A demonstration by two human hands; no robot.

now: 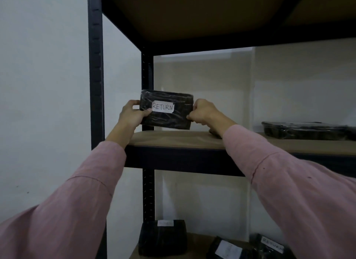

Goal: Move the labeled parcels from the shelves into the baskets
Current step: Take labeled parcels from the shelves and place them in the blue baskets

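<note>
A flat black plastic-wrapped parcel [167, 116] with a white label reading RETURN is held upright, label towards me, just above the wooden shelf board [173, 140]. My left hand [132, 115] grips its left edge, thumb across the front. My right hand [202, 113] pinches its right edge. Both arms wear pink sleeves. Another black parcel [304, 130] lies flat on the same shelf at the right. No basket is in view.
The dark metal shelf frame [96, 75] stands against a white wall. On the lower shelf sit an upright black parcel [162, 237], a tilted one [224, 248] and one labelled RETURN [269, 246]. A shelf board hangs close overhead.
</note>
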